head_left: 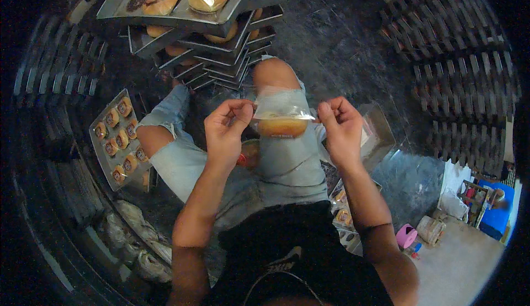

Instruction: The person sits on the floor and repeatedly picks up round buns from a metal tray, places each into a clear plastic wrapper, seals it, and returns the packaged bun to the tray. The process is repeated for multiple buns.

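Note:
A round golden bun sits inside a clear plastic bag, held up in front of my knee. My left hand pinches the bag's left upper corner between thumb and fingers. At the opposite corner, my right hand pinches the plastic the same way. The bag's upper edge is stretched between both hands, and the bun hangs below it. Dark printing shows on the lower part of the bag.
Ahead rises a crisscross stack of metal trays bearing bagged buns. Another tray of buns lies at the left. An open box stands beside my right hand. Tall stacks of dark trays line the right side. A pink object is at lower right.

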Motion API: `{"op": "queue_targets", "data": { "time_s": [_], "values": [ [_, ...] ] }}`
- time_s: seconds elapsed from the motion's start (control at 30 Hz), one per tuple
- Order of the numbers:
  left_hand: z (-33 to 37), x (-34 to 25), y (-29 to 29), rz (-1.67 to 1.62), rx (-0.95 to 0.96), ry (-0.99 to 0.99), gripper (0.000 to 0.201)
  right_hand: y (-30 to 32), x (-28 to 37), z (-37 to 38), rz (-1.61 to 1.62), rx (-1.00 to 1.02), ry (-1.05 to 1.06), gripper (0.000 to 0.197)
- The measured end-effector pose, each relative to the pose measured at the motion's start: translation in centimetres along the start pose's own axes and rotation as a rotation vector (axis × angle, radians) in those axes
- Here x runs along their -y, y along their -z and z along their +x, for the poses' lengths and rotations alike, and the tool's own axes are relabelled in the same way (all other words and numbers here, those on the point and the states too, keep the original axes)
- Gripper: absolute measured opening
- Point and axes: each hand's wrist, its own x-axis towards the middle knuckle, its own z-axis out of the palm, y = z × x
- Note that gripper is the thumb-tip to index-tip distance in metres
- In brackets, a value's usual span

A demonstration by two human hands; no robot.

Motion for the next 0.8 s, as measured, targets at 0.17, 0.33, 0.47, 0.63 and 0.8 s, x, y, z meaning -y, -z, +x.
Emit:
{"op": "queue_targets", "data": {
  "time_s": [0.17, 0.33, 0.47, 0.63, 0.8],
  "values": [
    [0.0, 0.3, -1.2, -0.062, -0.028, 0.098, 0.013, 0.6, 0.2, 0.5, -0.135, -0.075, 0.001, 0.021],
    [-4.5, 4.8, -1.2, 0.14, 0.045, 0.04, 0.013, 3.8, -5.2, -6.8, -0.086, -0.039, 0.07, 0.021],
    [-6.8, 10.0, -3.2, 0.264, -0.059, 0.186, 0.017, 2.7, -10.3, -9.6, -0.003, -0.18, -0.257, 0.018],
    [-4.8, 8.2, -1.5, -0.276, -0.235, 0.358, 0.03, -4.2, -3.3, -8.2, 0.125, 0.113, 0.026, 0.056],
    [-3.8, -0.4, 5.9, -0.392, -0.393, 0.004, 0.043, -13.4, 5.9, 4.7, -0.118, 0.269, 1.099, 0.073]
  ]
}}
